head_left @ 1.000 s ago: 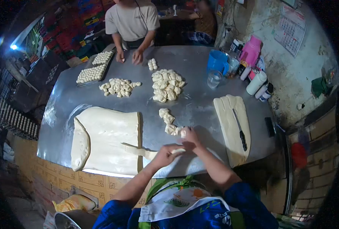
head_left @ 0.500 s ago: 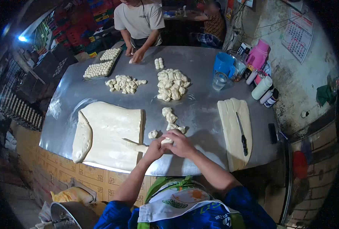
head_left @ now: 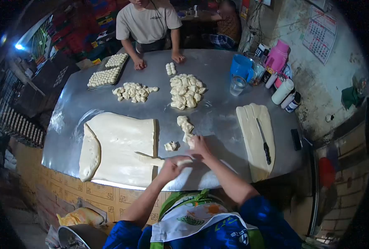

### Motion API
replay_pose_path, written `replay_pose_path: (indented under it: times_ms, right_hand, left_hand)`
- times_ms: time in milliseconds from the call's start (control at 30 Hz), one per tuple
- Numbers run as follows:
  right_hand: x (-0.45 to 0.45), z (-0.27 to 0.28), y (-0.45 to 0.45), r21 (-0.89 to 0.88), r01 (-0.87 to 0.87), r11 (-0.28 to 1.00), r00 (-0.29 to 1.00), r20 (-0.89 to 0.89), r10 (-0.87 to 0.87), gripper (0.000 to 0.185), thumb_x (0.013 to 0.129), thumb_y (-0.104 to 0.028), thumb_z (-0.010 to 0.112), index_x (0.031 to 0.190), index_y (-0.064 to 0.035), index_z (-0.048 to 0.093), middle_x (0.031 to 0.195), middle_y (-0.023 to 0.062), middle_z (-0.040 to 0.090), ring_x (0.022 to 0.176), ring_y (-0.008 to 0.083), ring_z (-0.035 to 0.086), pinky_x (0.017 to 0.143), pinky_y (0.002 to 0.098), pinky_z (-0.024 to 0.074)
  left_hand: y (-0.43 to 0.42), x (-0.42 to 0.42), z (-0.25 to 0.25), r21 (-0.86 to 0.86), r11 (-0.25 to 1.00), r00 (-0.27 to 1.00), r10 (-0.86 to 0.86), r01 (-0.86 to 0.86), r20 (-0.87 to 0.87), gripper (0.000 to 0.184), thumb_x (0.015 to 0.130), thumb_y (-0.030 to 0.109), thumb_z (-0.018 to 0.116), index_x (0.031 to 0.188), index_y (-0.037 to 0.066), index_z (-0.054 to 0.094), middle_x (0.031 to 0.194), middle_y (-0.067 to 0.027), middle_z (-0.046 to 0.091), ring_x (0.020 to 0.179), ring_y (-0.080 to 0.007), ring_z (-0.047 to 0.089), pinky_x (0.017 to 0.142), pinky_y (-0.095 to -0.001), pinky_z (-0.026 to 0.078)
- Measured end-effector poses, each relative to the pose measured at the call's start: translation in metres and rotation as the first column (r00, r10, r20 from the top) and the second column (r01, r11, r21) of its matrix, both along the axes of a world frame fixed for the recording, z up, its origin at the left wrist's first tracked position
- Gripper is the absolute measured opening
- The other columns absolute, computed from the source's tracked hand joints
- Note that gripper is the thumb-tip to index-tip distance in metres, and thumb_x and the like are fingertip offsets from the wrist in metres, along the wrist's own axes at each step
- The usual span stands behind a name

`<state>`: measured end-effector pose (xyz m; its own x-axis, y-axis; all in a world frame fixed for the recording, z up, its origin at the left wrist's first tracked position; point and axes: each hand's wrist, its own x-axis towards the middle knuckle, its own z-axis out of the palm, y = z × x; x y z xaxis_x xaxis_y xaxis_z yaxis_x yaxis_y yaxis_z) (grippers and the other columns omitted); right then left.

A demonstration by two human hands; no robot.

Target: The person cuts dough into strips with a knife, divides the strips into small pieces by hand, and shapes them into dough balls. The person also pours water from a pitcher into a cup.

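My left hand [head_left: 173,167] is closed round the end of a dough strip [head_left: 150,160], which runs from the cut edge of a large dough sheet [head_left: 122,145] on the metal table. Just right of it, my right hand [head_left: 199,148] is closed on a small dough piece, beside a short row of torn pieces [head_left: 185,124]. One loose piece [head_left: 171,146] lies between the sheet and my hands. Farther back is a big heap of dough pieces [head_left: 186,91]. A knife [head_left: 265,145] rests on a slit dough slab [head_left: 250,133] at the right.
Across the table [head_left: 217,108] a person [head_left: 149,25] stands with both hands on its edge, near a tray of small dough balls [head_left: 103,78] and a smaller heap [head_left: 133,91]. A blue pitcher [head_left: 240,66], a glass [head_left: 237,85] and bottles [head_left: 282,91] stand at the back right.
Since half a second ago, my hands have moved apart, the right one up to the torn pieces. The loose piece came onto the table after the first frame. The other person's hands have separated.
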<state>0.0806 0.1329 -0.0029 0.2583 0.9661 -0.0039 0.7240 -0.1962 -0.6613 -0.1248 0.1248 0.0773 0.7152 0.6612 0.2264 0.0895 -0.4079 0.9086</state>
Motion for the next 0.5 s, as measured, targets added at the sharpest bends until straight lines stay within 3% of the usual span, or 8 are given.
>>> replay_pose_path:
  times_ms: [33, 167, 200, 267, 333, 500]
  right_hand:
    - [-0.001, 0.002, 0.005, 0.010, -0.005, 1.000, 1.000, 0.008, 0.005, 0.048, 0.076, -0.023, 0.079, 0.118, -0.0075, 0.061, 0.115, 0.0127, 0.062, 0.100, 0.0281, 0.061, 0.080, 0.0387, 0.0503]
    - [-0.039, 0.081, -0.029, 0.347, -0.303, 0.888, 0.940, -0.044, 0.338, 0.043, 0.077, -0.021, 0.078, 0.115, -0.0075, 0.063, 0.115, 0.0117, 0.062, 0.097, 0.0266, 0.061, 0.077, 0.0385, 0.0503]
    - [-0.039, 0.081, -0.028, 0.345, -0.296, 0.891, 0.943, -0.044, 0.330, 0.043, 0.077, -0.021, 0.078, 0.115, -0.0075, 0.063, 0.115, 0.0117, 0.062, 0.097, 0.0266, 0.061, 0.077, 0.0385, 0.0503]
    - [-0.045, 0.075, -0.036, 0.269, -0.304, 0.914, 0.918, -0.174, 0.356, 0.043, 0.077, -0.019, 0.078, 0.115, -0.0075, 0.064, 0.114, 0.0106, 0.062, 0.095, 0.0257, 0.061, 0.078, 0.0373, 0.0502]
    - [-0.041, 0.078, -0.027, 0.226, -0.326, 0.918, 0.884, -0.270, 0.381, 0.043, 0.076, -0.018, 0.078, 0.115, -0.0075, 0.065, 0.113, 0.0095, 0.063, 0.093, 0.0247, 0.061, 0.079, 0.0361, 0.0500]
    - [-0.030, 0.106, -0.036, 0.415, -0.298, 0.859, 0.875, -0.240, 0.420, 0.042, 0.076, -0.015, 0.078, 0.115, -0.0076, 0.066, 0.112, 0.0092, 0.064, 0.090, 0.0245, 0.061, 0.080, 0.0352, 0.0497]
  left_hand:
    - [0.008, 0.001, -0.002, 0.010, 1.000, 1.000, 0.005, -0.005, 0.008, 0.035, 0.083, 0.006, 0.065, 0.117, 0.001, 0.063, 0.094, -0.0113, 0.072, 0.078, -0.0245, 0.065, 0.071, -0.0324, 0.050]
    - [0.025, 0.003, -0.034, 0.230, 0.919, 0.939, 0.276, -0.320, 0.204, 0.038, 0.080, 0.006, 0.064, 0.119, 0.001, 0.063, 0.094, -0.0129, 0.071, 0.075, -0.0258, 0.062, 0.071, -0.0338, 0.050]
    - [0.033, 0.004, -0.035, 0.259, 0.895, 0.922, 0.304, -0.363, 0.240, 0.039, 0.080, 0.005, 0.064, 0.119, 0.001, 0.062, 0.094, -0.0132, 0.071, 0.074, -0.0259, 0.062, 0.071, -0.0340, 0.050]
    - [0.032, -0.020, -0.035, 0.112, 0.979, 0.983, 0.177, -0.171, -0.047, 0.039, 0.079, 0.004, 0.062, 0.118, -0.001, 0.062, 0.092, -0.0146, 0.070, 0.072, -0.0263, 0.060, 0.070, -0.0347, 0.049]
    - [0.045, -0.028, -0.026, -0.051, 0.999, 0.960, 0.000, -0.014, -0.280, 0.040, 0.078, 0.003, 0.061, 0.117, -0.003, 0.061, 0.091, -0.0160, 0.069, 0.070, -0.0268, 0.058, 0.070, -0.0354, 0.049]
    - [0.021, 0.001, 0.006, -0.003, 0.990, 0.988, 0.144, -0.144, -0.060, 0.038, 0.077, 0.004, 0.061, 0.114, -0.004, 0.061, 0.087, -0.0145, 0.068, 0.067, -0.0260, 0.055, 0.067, -0.0351, 0.048]
